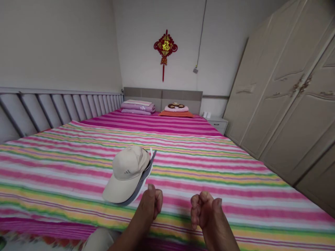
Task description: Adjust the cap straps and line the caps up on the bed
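A cap (128, 167) lies on the bed (235, 191), left of the wardrobe (277, 104).

And it's a bedroom, folks: wide striped bed (188, 164), folded bedding (138, 106), bedside cabinet (217, 122), tall panelled wardrobe (277, 90)!

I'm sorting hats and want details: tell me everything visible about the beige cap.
The cap is pale beige, apparently fabric, with a rounded crown, a curved brim and a small grey logo of slanted bars. It lies crown up on the bed, brim towards the picture's lower left, over a grey-and-white item I can't identify. The left hand is nearest, seemingly not touching the cap.
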Available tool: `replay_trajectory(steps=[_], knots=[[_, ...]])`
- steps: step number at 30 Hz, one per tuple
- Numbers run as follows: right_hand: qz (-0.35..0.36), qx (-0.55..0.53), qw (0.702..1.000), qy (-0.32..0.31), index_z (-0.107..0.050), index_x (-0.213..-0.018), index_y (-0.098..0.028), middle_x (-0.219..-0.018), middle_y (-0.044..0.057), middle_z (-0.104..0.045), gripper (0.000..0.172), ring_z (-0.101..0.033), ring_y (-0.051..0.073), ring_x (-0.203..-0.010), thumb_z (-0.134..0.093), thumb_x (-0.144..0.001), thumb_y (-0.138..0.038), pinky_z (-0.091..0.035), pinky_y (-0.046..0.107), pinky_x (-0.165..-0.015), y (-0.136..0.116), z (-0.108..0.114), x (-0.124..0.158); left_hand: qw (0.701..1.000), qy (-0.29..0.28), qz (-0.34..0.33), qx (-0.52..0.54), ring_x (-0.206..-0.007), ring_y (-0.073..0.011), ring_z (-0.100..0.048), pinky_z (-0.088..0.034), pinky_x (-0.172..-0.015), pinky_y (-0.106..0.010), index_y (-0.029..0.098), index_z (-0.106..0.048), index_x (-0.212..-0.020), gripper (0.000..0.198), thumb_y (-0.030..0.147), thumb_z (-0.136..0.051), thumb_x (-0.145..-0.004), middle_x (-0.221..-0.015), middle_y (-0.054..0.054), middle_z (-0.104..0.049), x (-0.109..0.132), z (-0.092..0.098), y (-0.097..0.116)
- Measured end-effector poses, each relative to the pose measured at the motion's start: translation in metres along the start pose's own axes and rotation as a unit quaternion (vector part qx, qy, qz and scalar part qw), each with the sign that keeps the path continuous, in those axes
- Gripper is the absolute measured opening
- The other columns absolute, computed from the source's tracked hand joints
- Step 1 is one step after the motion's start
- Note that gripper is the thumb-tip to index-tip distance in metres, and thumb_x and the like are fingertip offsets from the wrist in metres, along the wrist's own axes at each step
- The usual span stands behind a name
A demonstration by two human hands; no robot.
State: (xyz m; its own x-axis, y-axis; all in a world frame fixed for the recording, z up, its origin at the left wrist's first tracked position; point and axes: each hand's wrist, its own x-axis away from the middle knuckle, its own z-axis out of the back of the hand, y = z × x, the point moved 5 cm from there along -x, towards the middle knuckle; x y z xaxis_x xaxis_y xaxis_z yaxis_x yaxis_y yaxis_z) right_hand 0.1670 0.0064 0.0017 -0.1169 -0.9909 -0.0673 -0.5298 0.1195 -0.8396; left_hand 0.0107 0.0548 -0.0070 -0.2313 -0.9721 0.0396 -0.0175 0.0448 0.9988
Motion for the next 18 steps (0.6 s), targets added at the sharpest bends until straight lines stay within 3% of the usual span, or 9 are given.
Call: replay_trajectory(steps=[18], knots=[[-0.006,0.028,0.999,-0.042,-0.039,-0.062,-0.021,-0.061,-0.003,-0.048,0.043,-0.042,0.01,-0.045,-0.035,-0.077,-0.061,-0.035,0.024,-0.045,0.006,-0.007,-0.001,0.999,0.03,-0.004,-0.009,-0.032,-0.0071,-0.019,-0.014,-0.039,-0.025,0.021,-0.036,-0.036,0.065,0.076,-0.017,-0.066,-0.031,0.004,-0.021,0.005,0.004,-0.011]])
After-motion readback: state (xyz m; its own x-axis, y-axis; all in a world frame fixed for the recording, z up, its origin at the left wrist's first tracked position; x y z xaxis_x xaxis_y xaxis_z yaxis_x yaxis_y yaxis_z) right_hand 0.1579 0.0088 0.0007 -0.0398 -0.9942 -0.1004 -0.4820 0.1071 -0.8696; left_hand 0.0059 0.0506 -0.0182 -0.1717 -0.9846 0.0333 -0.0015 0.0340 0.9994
